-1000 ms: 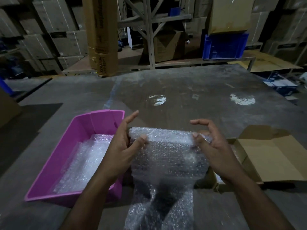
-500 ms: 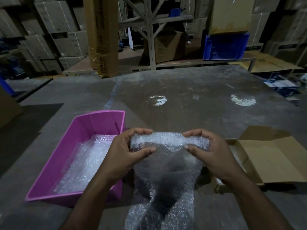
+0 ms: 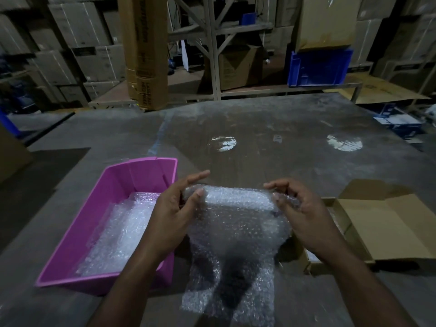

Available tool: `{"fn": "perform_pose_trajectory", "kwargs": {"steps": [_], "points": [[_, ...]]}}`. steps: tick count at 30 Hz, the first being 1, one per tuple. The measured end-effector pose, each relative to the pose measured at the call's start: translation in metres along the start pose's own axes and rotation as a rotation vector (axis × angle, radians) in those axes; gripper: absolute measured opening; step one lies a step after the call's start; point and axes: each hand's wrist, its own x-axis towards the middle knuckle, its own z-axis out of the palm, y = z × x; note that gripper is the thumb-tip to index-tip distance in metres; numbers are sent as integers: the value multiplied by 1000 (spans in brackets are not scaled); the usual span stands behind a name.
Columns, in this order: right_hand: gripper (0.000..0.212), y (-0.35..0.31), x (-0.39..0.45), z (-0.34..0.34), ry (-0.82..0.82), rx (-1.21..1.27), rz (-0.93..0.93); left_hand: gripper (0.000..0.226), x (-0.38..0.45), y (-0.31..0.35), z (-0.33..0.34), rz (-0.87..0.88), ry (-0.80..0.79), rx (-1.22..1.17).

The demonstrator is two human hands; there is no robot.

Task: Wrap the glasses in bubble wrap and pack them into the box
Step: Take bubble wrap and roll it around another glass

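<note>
You stand at a big grey table (image 3: 283,128) in a dim room full of stacked boxes. On your left sits a pink bin (image 3: 94,223) with more bubbly plastic lying flat in its bottom. On your right lies an open cardboard box (image 3: 387,223), its flap folded out away from you, and the box is just beside your right wrist.

Between the bin and the box you hold up a sheet of bubble wrap (image 3: 236,232). Its top is rolled into a fat tube, and the loose end hangs down to the table near you. The glasses cannot be seen; if they are inside the roll, the wrap hides them.

Your left hand (image 3: 174,218) pinches the left end of the roll with the thumb on the near side and the fingers stretched over the top. Your right hand (image 3: 304,213) pinches the right end, with the fingers curled round it
</note>
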Motion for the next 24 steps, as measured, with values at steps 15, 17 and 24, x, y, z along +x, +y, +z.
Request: {"fn": "perform_pose_trajectory", "kwargs": {"steps": [15, 17, 24], "points": [[10, -3, 3, 2, -8, -115, -36, 23, 1, -4, 0, 22, -13, 18], [12, -3, 4, 1, -1, -111, -43, 14, 2, -5, 0, 66, 4, 38], [28, -3, 2, -1, 12, -9, -19, 42, -1, -6, -1, -31, -19, 22]]}}
